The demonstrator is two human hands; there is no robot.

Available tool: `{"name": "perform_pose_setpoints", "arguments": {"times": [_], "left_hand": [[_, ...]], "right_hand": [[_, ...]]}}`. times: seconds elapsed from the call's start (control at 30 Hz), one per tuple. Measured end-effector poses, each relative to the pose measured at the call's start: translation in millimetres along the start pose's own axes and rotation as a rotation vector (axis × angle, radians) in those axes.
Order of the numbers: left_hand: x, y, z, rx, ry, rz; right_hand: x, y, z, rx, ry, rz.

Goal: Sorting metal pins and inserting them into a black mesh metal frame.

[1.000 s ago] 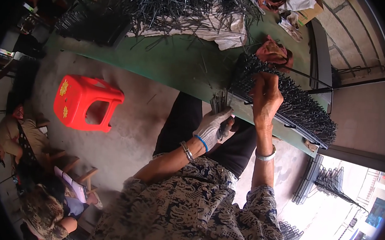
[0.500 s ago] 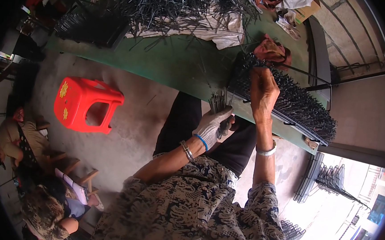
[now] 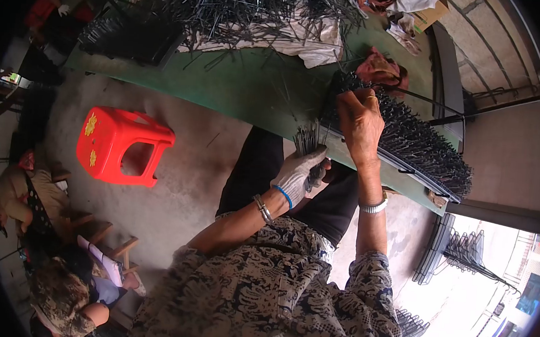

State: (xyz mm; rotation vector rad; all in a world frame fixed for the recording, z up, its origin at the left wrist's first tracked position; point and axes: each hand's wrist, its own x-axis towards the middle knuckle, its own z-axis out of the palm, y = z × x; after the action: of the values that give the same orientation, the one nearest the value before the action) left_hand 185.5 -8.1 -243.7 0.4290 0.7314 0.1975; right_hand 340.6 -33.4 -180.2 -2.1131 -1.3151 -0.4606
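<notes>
Green counter (image 3: pixel 225 90) noted ahead of the wearer's patterned shirt (image 3: pixel 262 287). Nearest, the gloved left grip (image 3: pixel 296 170) is clamped on a bundle of thin dark rods (image 3: pixel 307 141) at the counter's near edge. The bundle's long axis runs away from the shirt, upper ends toward the counter, leaning slightly left; presumably it is held there for easy reach by the bare right grip (image 3: pixel 363 126). That grip is over the left part of a packed rack (image 3: pixel 431 145); fingertips hidden, so whether it is closed on anything cannot be told. The rack lies slantwise along the edge, probably for access. Farther back, a loose rod pile (image 3: pixel 250 10) rests partly on pale cloth (image 3: pixel 322 44).
</notes>
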Motion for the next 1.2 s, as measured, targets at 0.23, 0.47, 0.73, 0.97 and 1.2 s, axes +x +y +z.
{"name": "perform_pose_setpoints", "arguments": {"times": [0.23,0.47,0.73,0.97,1.2], "left_hand": [[-3.7,1.7,3.8,-0.017,-0.041,0.016],[-5.6,2.4,5.8,-0.039,0.019,-0.036],[-3.0,-2.4,5.5,-0.116,-0.022,-0.039],[-4.3,1.1,6.6,-0.119,-0.040,-0.084],[-9.9,6.3,3.0,-0.048,-0.034,-0.062]], "right_hand": [[1.3,5.6,-1.8,-0.018,-0.082,0.144],[4.7,3.4,-1.7,-0.080,-0.044,0.019],[6.1,-1.2,-0.2,-0.050,-0.061,0.134],[-7.1,7.5,5.0,-0.067,-0.080,0.030],[-18.9,-9.7,-16.0,0.062,-0.002,0.138]]}}
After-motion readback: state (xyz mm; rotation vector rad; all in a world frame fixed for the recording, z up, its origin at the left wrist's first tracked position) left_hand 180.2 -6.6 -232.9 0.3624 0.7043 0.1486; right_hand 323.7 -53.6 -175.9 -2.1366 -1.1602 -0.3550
